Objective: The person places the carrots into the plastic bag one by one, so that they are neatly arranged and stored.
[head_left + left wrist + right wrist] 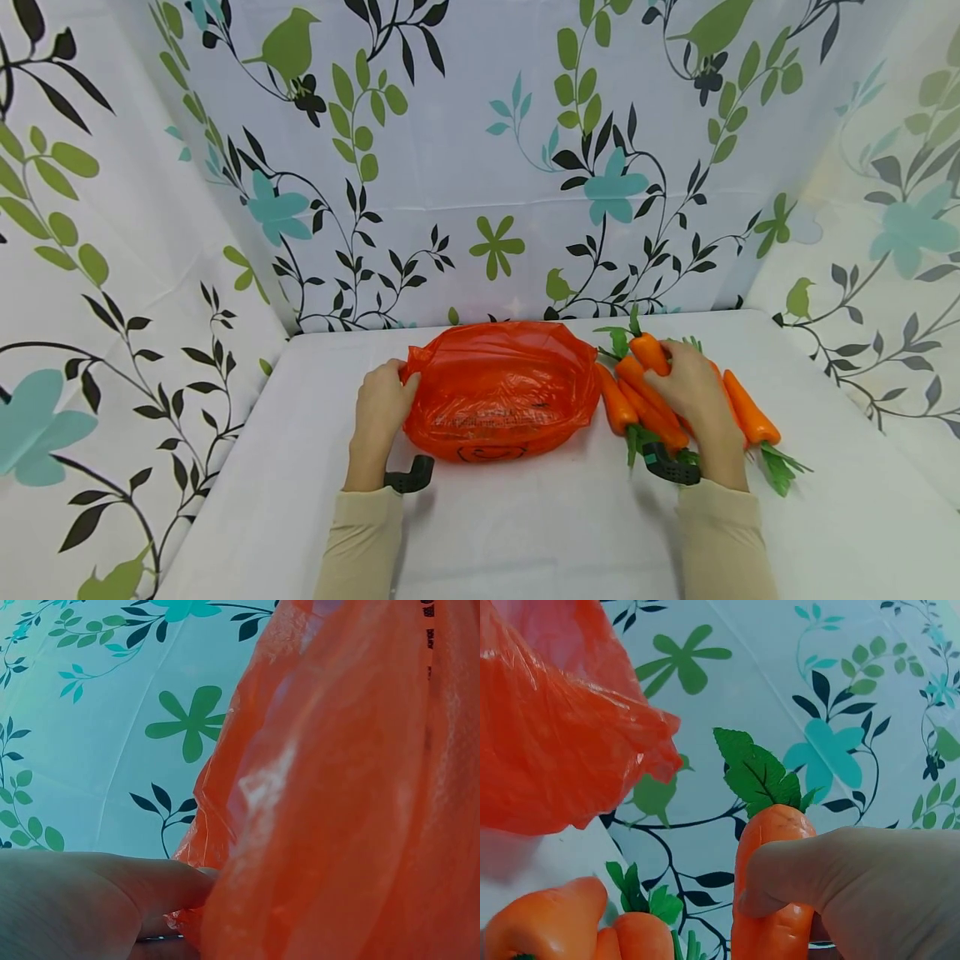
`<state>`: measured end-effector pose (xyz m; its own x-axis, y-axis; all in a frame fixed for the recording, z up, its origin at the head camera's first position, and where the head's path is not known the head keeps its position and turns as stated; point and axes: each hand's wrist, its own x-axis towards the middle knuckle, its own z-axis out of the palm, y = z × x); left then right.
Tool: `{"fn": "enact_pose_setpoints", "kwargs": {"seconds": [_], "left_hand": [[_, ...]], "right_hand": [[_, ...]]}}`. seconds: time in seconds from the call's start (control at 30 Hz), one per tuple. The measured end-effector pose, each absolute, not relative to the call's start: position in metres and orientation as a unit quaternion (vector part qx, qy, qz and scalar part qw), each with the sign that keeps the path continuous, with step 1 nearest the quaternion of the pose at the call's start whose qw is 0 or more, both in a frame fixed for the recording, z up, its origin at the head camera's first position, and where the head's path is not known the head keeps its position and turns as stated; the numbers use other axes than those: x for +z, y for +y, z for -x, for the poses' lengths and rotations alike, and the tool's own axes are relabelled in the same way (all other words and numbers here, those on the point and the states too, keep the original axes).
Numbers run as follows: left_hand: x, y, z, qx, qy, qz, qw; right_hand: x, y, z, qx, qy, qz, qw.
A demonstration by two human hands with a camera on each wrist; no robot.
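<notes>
A red plastic bag (510, 387) lies on its side at the middle of the table, bulging, with dark print on its front. My left hand (384, 404) pinches the bag's left edge; in the left wrist view the thumb presses the red film. On the right, my right hand (697, 387) grips an orange carrot (774, 832) with green leaves at its top, the thumb lying across it. Its leafy end points up and away. Several more carrots (648, 404) lie in a pile beneath and around this hand, close by the bag's right side.
One carrot (750, 408) lies at the right of the pile, its leaves toward me. The white table (555, 533) ends at the back against a hanging cloth (442, 167) printed with birds and leaves. Similar cloth stands on both sides. Each wrist wears a black strap with a camera.
</notes>
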<state>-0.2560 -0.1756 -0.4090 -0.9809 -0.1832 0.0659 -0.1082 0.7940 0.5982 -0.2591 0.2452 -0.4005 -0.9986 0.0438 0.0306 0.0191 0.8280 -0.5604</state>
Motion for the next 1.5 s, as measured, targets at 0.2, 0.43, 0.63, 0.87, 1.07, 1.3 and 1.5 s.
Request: {"fn": "enact_pose_setpoints", "kwargs": {"seconds": [0.2,0.43,0.63,0.87,1.07,1.3,1.5], "left_hand": [[-0.409,-0.175,0.258,-0.310,-0.945,-0.073,0.067],[-0.409,-0.174,0.258,-0.309,-0.946,-0.072,0.066],[-0.409,-0.175,0.257,-0.308,-0.946,-0.070,0.067],[-0.410,-0.175,0.256,-0.309,-0.946,-0.072,0.065],[-0.411,-0.176,0.257,-0.309,-0.946,-0.072,0.065],[-0.412,-0.176,0.257,-0.306,-0.947,-0.076,0.062],[-0.412,-0.177,0.257,-0.304,-0.948,-0.069,0.071]], "right_hand": [[-0.395,0.235,0.260,0.288,-0.957,0.012,0.033],[-0.394,0.228,0.261,0.278,-0.959,-0.008,0.052],[-0.393,0.223,0.263,0.277,-0.958,-0.033,0.065],[-0.392,0.218,0.264,0.286,-0.955,-0.036,0.071],[-0.392,0.214,0.264,0.295,-0.951,-0.044,0.084],[-0.391,0.206,0.262,0.303,-0.946,-0.052,0.105],[-0.392,0.198,0.263,0.303,-0.944,-0.056,0.121]]}}
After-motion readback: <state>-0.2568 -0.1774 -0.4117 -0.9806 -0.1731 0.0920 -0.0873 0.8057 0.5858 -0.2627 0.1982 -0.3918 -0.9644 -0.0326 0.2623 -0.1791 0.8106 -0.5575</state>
